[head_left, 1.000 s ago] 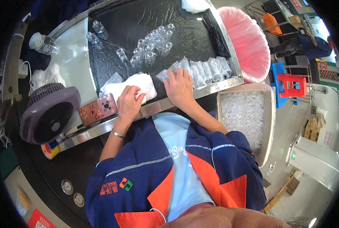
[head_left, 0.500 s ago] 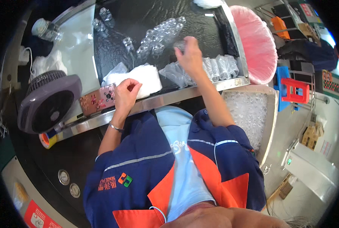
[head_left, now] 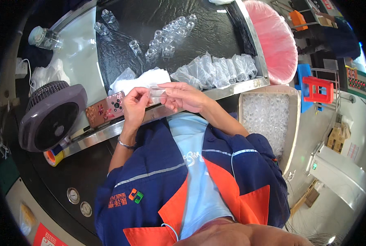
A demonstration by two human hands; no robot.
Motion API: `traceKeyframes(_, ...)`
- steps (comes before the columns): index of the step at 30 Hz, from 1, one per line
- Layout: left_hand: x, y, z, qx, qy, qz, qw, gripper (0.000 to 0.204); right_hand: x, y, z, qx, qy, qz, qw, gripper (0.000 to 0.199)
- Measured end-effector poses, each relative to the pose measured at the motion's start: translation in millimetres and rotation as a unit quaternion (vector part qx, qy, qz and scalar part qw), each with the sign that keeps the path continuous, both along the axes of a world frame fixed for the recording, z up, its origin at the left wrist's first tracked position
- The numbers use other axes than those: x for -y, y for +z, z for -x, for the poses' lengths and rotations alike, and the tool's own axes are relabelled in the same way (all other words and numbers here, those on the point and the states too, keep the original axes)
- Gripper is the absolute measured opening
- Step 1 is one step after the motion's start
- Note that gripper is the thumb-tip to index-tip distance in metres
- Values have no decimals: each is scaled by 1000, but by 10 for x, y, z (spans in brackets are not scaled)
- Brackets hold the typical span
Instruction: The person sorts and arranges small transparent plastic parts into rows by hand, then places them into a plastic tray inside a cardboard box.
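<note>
The left hand and the right hand meet just above the near steel edge of the bench. Between them they hold a small clear plastic bag: the left grip pinches its left end with thumb and fingertips, and the right grip pinches its right end the same way. The bag is held level, clear of the bench surface, directly in front of the person's chest. Whether anything is inside the bag cannot be told.

Just behind the hands lies a flat stack of white plastic bags on the black plastic sheet that covers the bench. To the right of that stack, a row of filled clear bags lies overlapping along the near rim. Further back on the sheet stands a loose group of small clear plastic bottles, with a few more apart at the far left.

Beside the left hand, a phone in a pink patterned case rests on the bench edge. A grey round desk fan stands to its left. At the person's right side, a beige rectangular tray holds many clear bottles. A pink mesh basket sits beyond the bench's right end.
</note>
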State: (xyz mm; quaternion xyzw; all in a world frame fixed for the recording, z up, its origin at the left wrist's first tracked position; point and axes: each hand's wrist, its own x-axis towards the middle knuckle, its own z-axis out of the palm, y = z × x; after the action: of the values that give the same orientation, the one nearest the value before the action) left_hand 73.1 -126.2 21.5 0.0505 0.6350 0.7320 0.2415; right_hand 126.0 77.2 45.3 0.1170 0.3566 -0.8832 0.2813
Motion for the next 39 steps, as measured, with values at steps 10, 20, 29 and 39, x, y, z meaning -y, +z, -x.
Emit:
traceKeyframes(10, -374, 252, -344, -297, -195, 119, 927, 9, 192, 102, -87, -85, -103, -106, 985, 34)
traceKeyframes(20, -676, 137, -8, -139, -113, 207, 962, 32, -193, -50, -100, -359, -173, -696, 598, 31)
traceKeyframes(29, -1032, 89, 117, -293, -154, 366, 870, 45, -620, -46, 15, -190, -11, -863, 468, 56)
traceKeyframes(39, -1118, 89, 144, -291, -188, 378, 858, 46, -459, -141, -103, -185, -8, -863, 470, 57)
